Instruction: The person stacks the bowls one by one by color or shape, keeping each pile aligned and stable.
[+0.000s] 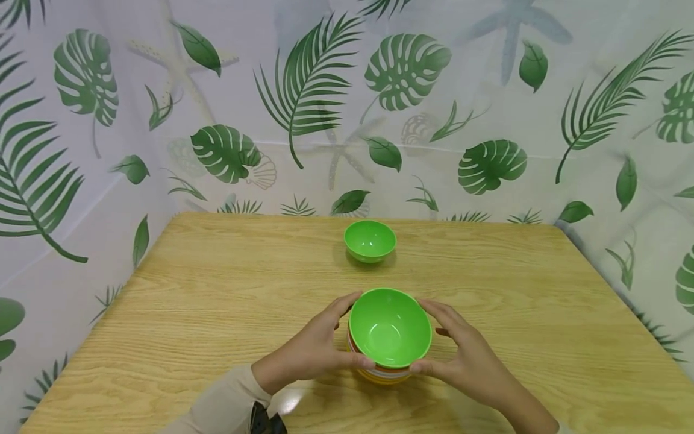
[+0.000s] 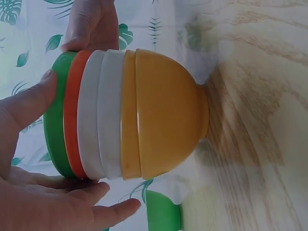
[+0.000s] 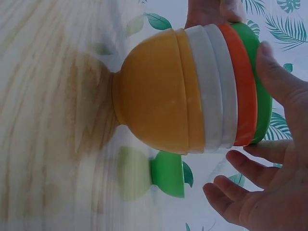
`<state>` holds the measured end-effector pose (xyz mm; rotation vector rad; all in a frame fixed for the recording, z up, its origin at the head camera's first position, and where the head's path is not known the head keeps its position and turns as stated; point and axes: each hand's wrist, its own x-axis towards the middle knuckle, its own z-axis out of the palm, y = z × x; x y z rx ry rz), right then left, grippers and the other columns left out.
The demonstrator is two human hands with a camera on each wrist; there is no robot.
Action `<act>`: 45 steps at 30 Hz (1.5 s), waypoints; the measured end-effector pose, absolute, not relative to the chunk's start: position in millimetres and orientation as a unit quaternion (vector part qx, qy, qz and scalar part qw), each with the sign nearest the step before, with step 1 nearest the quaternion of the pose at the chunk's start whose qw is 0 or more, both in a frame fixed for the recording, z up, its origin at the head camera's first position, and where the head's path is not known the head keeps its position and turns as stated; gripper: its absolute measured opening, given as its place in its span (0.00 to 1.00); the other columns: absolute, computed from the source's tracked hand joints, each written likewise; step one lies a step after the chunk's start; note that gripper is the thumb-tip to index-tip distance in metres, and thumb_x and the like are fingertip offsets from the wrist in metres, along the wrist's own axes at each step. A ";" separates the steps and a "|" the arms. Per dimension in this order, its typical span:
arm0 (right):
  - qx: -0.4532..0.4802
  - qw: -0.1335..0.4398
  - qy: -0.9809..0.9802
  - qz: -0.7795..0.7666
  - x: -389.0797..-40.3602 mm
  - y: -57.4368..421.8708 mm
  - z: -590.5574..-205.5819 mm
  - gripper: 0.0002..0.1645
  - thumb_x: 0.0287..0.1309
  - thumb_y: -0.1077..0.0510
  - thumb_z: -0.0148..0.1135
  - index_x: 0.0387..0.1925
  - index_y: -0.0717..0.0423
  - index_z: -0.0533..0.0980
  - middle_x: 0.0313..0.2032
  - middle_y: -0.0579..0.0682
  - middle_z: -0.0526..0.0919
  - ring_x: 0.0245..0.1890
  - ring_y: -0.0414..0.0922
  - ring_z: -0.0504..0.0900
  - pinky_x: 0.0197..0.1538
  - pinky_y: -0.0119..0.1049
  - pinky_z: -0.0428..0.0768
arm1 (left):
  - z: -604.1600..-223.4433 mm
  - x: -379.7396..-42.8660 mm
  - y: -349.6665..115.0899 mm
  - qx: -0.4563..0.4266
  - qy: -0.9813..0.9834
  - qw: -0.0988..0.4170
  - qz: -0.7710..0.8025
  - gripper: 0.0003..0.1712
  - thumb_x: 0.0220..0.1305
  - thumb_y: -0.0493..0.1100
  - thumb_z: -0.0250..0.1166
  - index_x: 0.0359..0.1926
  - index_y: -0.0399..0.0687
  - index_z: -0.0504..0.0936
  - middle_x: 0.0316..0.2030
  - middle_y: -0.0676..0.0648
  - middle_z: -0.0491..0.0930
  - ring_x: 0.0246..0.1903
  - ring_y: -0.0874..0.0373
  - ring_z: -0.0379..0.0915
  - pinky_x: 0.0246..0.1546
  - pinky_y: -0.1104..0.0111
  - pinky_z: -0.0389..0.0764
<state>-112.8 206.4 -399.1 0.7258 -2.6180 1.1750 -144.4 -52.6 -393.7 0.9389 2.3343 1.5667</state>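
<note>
Nested bowls stand upright on the table: two yellow bowls (image 2: 166,115) at the bottom, two white bowls (image 3: 211,86) above, then an orange-red bowl (image 3: 239,84), and a green bowl (image 1: 389,328) on top. My left hand (image 1: 322,340) holds the green bowl from the left, thumb at its near side and fingers round its far side. From the right, my right hand (image 1: 466,355) grips the same bowl in a mirrored way. In the right wrist view, its lower fingers spread loosely beside the stack.
A second green bowl (image 1: 370,241) stands alone behind the stack, near the back edge of the wood-grain table (image 1: 217,289). A leaf-patterned cloth (image 1: 325,90) hangs behind the table and along its sides.
</note>
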 end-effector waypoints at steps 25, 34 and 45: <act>0.231 0.110 -0.911 0.324 -106.1 207.5 -402.1 0.54 0.41 0.35 0.68 0.68 0.47 0.59 0.61 0.48 0.67 0.59 0.48 0.64 0.51 0.48 0.73 | -396.8 -144.3 -55.3 0.330 0.801 0.097 0.489 0.57 0.49 0.52 0.72 0.72 0.43 0.47 0.68 0.45 0.54 0.64 0.55 0.51 0.57 0.52 0.63; 0.263 0.081 -0.909 0.313 -104.0 209.9 -399.9 0.57 0.46 0.40 0.67 0.72 0.46 0.49 0.64 0.52 0.61 0.62 0.53 0.59 0.54 0.62 0.66 | -392.4 -144.4 -58.0 0.317 0.797 0.112 0.502 0.57 0.50 0.52 0.71 0.73 0.45 0.47 0.69 0.44 0.52 0.65 0.54 0.50 0.58 0.54 0.63; 0.290 0.105 -0.895 0.322 -119.4 220.6 -388.9 0.40 0.65 0.59 0.52 0.73 0.44 0.46 0.64 0.45 0.61 0.62 0.47 0.60 0.54 0.54 0.69 | -377.2 -168.3 -54.3 0.228 0.711 -0.015 0.665 0.20 0.67 0.44 0.56 0.56 0.39 0.74 0.52 0.45 0.74 0.54 0.55 0.67 0.54 0.62 0.70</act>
